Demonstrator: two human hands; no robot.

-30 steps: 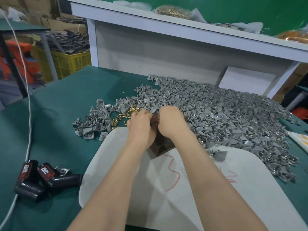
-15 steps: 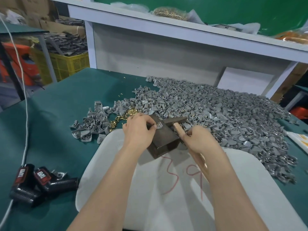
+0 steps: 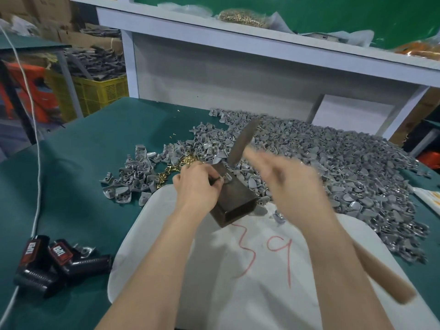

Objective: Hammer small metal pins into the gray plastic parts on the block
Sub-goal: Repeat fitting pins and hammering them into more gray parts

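A: What's closest?

B: A white board (image 3: 238, 294) with red scrawl, lying on the green surface (image 3: 71, 186). Off to the left are two black tools (image 3: 59, 260) beside a white cable (image 3: 38, 163).

A: And the hands?

B: The right hand (image 3: 297, 186) has its grip clamped round the hammer (image 3: 242, 141). The wooden handle sticks out past the forearm, and the head is up above the block, blurred. The left hand (image 3: 197, 186) has its grip pinched together on the gray part (image 3: 228, 178) that sits on top of the block (image 3: 234, 198). The block stands at the board's far edge.

A: Anything loaded in it?

B: There's a brass glint at the fingertips (image 3: 215, 184), likely a pin (image 3: 221, 179), but it's too small to say for sure.

A: How will these handle?

B: My guess is the pin is tiny, stiff and slippery, so hold it low on the shank with the fingertips clear of its head. The gray part looks light and hard and apt to skip off under a blow, so pinch its sides. The block looks heavy enough to stay put.

A: Beyond that?

B: Loose brass pins (image 3: 176, 165) lie just left of the block, touching a big heap of gray parts (image 3: 333, 167) spread behind it and to the right. Farther back is a white shelf (image 3: 262, 44) with a bag (image 3: 242, 16) of pins on it.
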